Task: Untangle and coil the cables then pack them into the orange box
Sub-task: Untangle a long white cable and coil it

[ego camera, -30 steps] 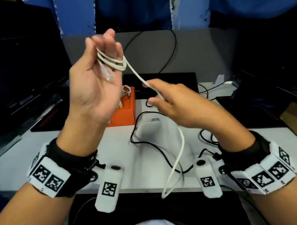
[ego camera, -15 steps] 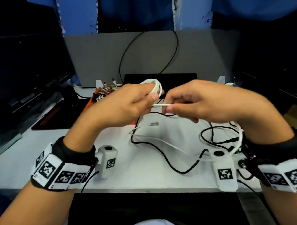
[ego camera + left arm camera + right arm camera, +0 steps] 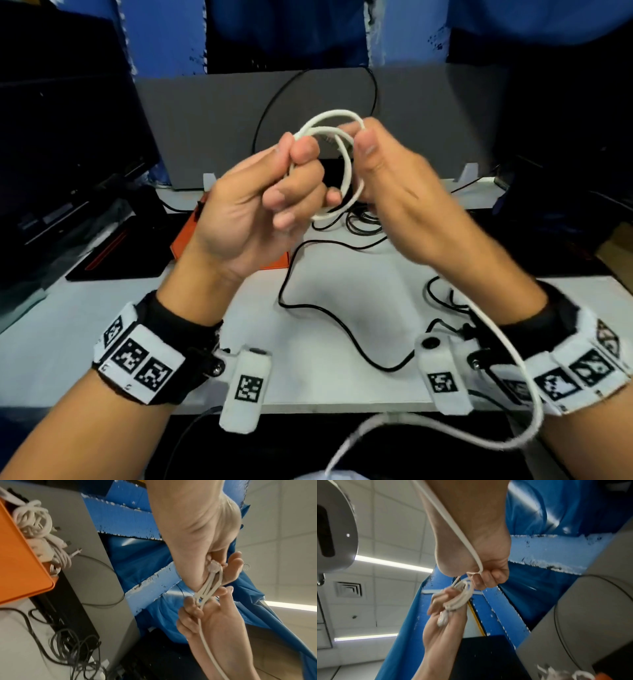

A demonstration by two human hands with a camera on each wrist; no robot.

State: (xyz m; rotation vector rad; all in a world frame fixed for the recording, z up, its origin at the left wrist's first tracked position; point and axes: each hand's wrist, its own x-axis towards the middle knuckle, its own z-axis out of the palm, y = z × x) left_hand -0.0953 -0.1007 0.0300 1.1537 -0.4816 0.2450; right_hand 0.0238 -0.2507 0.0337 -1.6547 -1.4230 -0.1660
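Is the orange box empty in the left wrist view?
No: the orange box already holds a bundle of coiled white cables that show above its rim.

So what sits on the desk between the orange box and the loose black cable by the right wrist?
In the head view, another black cable snakes across the white desk between the orange box and the black cable.

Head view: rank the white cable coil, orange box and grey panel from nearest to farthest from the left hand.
1. White cable coil: pinched in the left hand.
2. Orange box: on the table, just behind that hand.
3. Grey panel: upright at the table's back.
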